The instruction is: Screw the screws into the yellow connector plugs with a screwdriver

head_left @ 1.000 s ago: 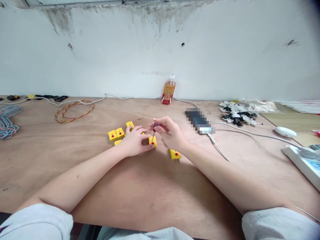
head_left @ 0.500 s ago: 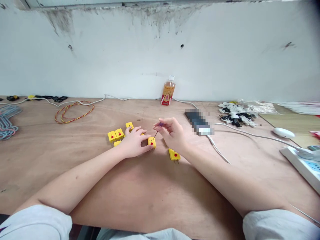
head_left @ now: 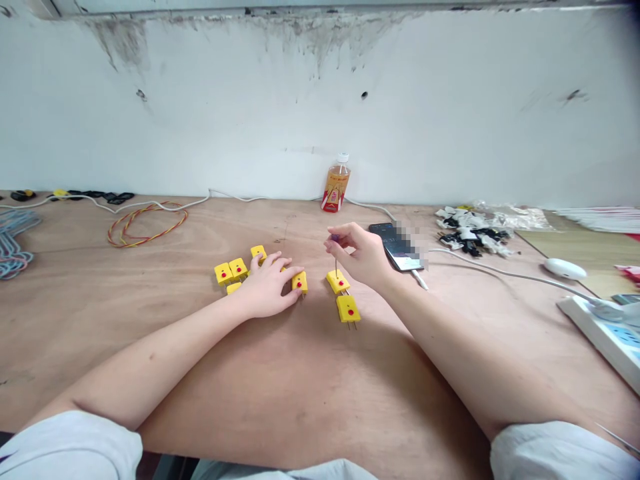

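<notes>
My left hand [head_left: 267, 287] rests on the wooden table [head_left: 300, 387], fingers pinched on a small yellow connector [head_left: 300, 282] with a red dot. Behind that hand lie several more yellow connectors [head_left: 231, 271]. My right hand [head_left: 363, 257] holds a thin small screwdriver [head_left: 335, 257] upright by its purple top. Its tip stands over another yellow connector [head_left: 338, 281]. A further yellow connector [head_left: 348, 309] with metal pins lies just in front of that one.
A bottle of orange drink [head_left: 337, 183] stands by the wall. A phone [head_left: 397, 245] on a white cable lies right of my right hand. Black and white parts [head_left: 473, 233], a white mouse [head_left: 565, 269] and a power strip [head_left: 607, 330] are at right. Coiled red-yellow wire [head_left: 145, 223] lies at left.
My right hand has moved right with the screwdriver, off the connector under my left hand and onto a connector beside it. My left hand has stayed put.
</notes>
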Available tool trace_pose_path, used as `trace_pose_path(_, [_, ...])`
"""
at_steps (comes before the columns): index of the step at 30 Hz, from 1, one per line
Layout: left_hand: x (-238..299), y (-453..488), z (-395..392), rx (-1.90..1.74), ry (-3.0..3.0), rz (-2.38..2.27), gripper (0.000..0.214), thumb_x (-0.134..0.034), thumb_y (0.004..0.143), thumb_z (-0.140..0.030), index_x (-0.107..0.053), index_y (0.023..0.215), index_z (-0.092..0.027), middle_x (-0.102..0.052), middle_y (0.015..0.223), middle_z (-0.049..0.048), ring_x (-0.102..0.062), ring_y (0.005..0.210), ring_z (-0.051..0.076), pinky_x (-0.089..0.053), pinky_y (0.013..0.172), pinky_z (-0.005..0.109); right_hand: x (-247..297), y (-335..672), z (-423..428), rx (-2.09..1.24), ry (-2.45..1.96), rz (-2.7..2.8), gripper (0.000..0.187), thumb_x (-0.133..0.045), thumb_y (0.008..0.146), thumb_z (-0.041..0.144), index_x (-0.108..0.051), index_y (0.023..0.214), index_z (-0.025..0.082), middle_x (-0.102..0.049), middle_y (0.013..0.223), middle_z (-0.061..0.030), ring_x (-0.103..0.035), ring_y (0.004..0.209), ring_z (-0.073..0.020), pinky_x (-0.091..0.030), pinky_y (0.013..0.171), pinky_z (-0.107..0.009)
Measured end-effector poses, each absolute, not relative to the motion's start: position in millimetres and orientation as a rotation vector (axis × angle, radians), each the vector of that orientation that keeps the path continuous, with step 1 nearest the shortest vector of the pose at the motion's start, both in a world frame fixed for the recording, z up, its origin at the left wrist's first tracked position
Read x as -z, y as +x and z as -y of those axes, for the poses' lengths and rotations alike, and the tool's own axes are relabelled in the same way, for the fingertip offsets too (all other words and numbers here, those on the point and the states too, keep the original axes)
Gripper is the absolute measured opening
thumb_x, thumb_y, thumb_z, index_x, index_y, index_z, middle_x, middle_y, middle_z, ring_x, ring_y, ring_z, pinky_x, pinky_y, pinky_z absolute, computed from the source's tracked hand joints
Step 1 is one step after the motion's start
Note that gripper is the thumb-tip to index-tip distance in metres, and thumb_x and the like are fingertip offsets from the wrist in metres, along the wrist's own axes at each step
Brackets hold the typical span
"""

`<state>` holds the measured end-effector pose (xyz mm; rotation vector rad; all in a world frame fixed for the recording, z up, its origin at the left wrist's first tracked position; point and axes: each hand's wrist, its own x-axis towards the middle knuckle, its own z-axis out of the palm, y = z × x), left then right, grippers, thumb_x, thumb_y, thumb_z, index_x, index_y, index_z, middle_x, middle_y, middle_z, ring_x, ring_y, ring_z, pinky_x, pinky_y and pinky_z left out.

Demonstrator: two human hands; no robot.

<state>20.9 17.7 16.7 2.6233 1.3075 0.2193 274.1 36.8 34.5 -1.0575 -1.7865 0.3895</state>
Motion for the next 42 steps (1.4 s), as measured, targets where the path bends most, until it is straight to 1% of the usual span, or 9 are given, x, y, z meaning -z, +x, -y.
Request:
trace_pose_path(8, [-25.4, 20.6, -14.7, -0.221, 2.598, -1.261, 0.037, -0.062, 0.091, -0.042, -0.065, 0.124, -0.026, -0.061, 0.149, 0.0108, -0.04, 0.15, 0.041, -0.017, 0.122, 0.074, -35.0, 272.1, -36.2, -0.358, -1.061, 1.85, 0.022, -0.064, 0.096, 0.039, -0.07, 0.108, 0.022, -0.079, 0.089, -0.0062, -0.072, 0.07, -0.0184, -0.059, 0.066, -0.032])
trace_pose_path(11, [-25.9, 19.6, -14.7, -0.203, 2.584, -1.234, 0.038, -0.059, 0.095, -0.053, -0.067, 0.12, -0.025, -0.062, 0.148, 0.0104, -0.038, 0.151, 0.041, -0.015, 0.122, 0.075, -35.0, 272.2, -35.5, -0.341, -1.064, 1.86, 0.022, -0.064, 0.096, 0.04, -0.07, 0.108, 0.022, -0.079, 0.089, -0.0059, -0.072, 0.071, -0.0181, -0.059, 0.068, -0.032])
trace_pose_path(15, [-23.7, 19.5, -15.2, -0.181, 2.619, -1.219, 0.054, -0.054, 0.096, -0.067, -0.066, 0.132, -0.028, -0.058, 0.153, 0.0118, -0.034, 0.153, 0.043, -0.013, 0.122, 0.076, -35.1, 270.9, -33.4, -0.324, -1.077, 1.882, 0.023, -0.063, 0.098, 0.041, -0.07, 0.109, 0.022, -0.079, 0.089, -0.0068, -0.073, 0.075, -0.0199, -0.06, 0.069, -0.034])
trace_pose_path(19, [-22.5, 19.3, -15.1, -0.158, 2.656, -1.2, 0.045, -0.052, 0.099, -0.059, -0.069, 0.128, -0.03, -0.057, 0.153, 0.0119, -0.035, 0.154, 0.042, -0.014, 0.121, 0.077, -32.5, 267.7, -32.1, -0.351, -1.069, 1.829, 0.024, -0.063, 0.098, 0.042, -0.071, 0.111, 0.023, -0.079, 0.091, -0.0065, -0.074, 0.079, -0.0202, -0.061, 0.072, -0.035])
trace_pose_path(25, [-20.8, 19.9, -15.1, -0.214, 2.643, -1.259, 0.033, -0.057, 0.094, -0.043, -0.069, 0.119, -0.026, -0.059, 0.152, 0.0107, -0.037, 0.152, 0.041, -0.016, 0.123, 0.075, -26.4, 265.7, -33.8, -0.349, -1.088, 1.723, 0.026, -0.067, 0.095, 0.045, -0.072, 0.109, 0.024, -0.079, 0.089, -0.005, -0.073, 0.076, -0.019, -0.061, 0.066, -0.033])
trace_pose_path(29, [-18.2, 22.7, -14.8, -0.193, 2.638, -1.368, 0.034, -0.052, 0.094, -0.04, -0.066, 0.121, -0.024, -0.058, 0.153, 0.0124, -0.036, 0.153, 0.041, -0.019, 0.122, 0.075, -25.4, 266.6, -35.3, -0.384, -1.061, 1.69, 0.027, -0.068, 0.094, 0.046, -0.071, 0.109, 0.023, -0.078, 0.088, -0.0043, -0.074, 0.077, -0.0185, -0.061, 0.067, -0.032])
trace_pose_path(33, [-15.7, 25.1, -14.6, -0.199, 2.629, -1.491, 0.036, -0.05, 0.094, -0.037, -0.066, 0.123, -0.021, -0.054, 0.157, 0.0155, -0.028, 0.157, 0.043, -0.019, 0.122, 0.074, -27.3, 266.9, -34.2, -0.389, -1.075, 1.742, 0.025, -0.069, 0.094, 0.044, -0.072, 0.108, 0.024, -0.079, 0.088, -0.0047, -0.074, 0.077, -0.0189, -0.06, 0.066, -0.032])
trace_pose_path(39, [-9.0, 25.1, -18.7, -0.275, 2.535, -1.727, 0.043, -0.049, 0.094, -0.029, -0.065, 0.133, -0.022, -0.056, 0.155, 0.016, -0.031, 0.155, 0.043, -0.016, 0.122, 0.073, -24.6, 263.5, -32.4, -0.408, -1.064, 1.753, 0.026, -0.07, 0.093, 0.046, -0.073, 0.108, 0.025, -0.079, 0.088, -0.0042, -0.073, 0.073, -0.0182, -0.061, 0.065, -0.032])
trace_pose_path(42, [-6.5, 22.9, -20.6, -0.299, 2.507, -1.749, 0.051, -0.046, 0.095, -0.027, -0.059, 0.144, -0.024, -0.055, 0.156, 0.016, -0.03, 0.156, 0.044, -0.017, 0.121, 0.074, -21.4, 258.5, -30.7, -0.467, -1.059, 1.685, 0.027, -0.073, 0.091, 0.046, -0.072, 0.107, 0.025, -0.08, 0.09, -0.0044, -0.072, 0.07, -0.0172, -0.061, 0.064, -0.032])
